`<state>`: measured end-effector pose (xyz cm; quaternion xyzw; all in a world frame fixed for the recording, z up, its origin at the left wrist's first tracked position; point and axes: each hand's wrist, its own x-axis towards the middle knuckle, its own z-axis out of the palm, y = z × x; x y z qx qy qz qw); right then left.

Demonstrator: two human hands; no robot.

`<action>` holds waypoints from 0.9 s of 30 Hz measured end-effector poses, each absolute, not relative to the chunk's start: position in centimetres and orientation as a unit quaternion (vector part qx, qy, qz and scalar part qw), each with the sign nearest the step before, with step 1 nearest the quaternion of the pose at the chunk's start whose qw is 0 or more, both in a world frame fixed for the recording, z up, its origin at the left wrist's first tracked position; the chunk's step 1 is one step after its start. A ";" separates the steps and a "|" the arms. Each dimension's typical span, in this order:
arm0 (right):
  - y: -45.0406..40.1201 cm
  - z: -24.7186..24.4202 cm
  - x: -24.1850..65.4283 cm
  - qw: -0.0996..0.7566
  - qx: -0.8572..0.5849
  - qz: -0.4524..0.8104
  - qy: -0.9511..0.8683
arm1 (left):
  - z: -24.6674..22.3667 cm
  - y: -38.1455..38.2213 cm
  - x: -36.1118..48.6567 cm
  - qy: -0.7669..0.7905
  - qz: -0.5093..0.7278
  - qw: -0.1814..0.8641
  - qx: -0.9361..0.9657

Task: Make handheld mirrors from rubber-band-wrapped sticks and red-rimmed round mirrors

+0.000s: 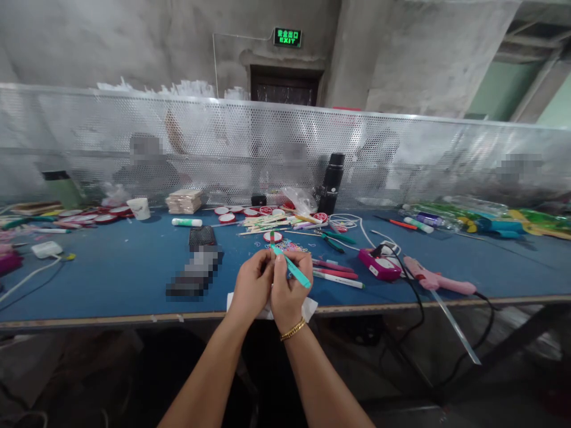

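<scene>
Gripping turquoise marker (293, 268) in right hand (286, 294), apparently pinching small red-green strip (272, 238) in left hand (253, 282), could smudge red-rimmed disc (279, 236) at 12 o'clock through loose pinch.

At the centre of the frame, the right hand (288, 291) grips a turquoise marker (292, 268), its tip meeting a small piece pinched in the left hand (256, 282); the piece is too small to make out. A gold bracelet (292, 330) circles the right wrist. Just right of the hands, pens (336, 274) lie on the blue worktop (120, 261). A pink glue gun (430, 278) rests at the right, and a black bottle (331, 184) stands upright near the perforated screen (205, 137).
</scene>
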<state>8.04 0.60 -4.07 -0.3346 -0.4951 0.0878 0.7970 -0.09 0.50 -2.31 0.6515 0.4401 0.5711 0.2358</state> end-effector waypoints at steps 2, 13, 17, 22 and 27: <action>0.6 -4.1 8.0 0.796 -0.340 0.084 -0.494 | -2.2 0.4 -0.1 0.444 0.568 0.233 0.653; 0.6 -3.9 7.9 0.810 -0.341 0.094 -0.468 | -2.1 0.4 -0.2 0.451 0.562 0.223 0.656; 0.6 -3.9 8.0 0.801 -0.342 0.088 -0.484 | -2.2 0.4 -0.2 0.462 0.559 0.219 0.653; 0.7 -3.9 7.9 0.809 -0.346 0.094 -0.466 | -2.1 0.3 -0.1 0.451 0.567 0.215 0.655; 0.4 -3.8 7.9 0.818 -0.336 0.106 -0.454 | -1.9 0.2 -0.1 0.449 0.568 0.214 0.656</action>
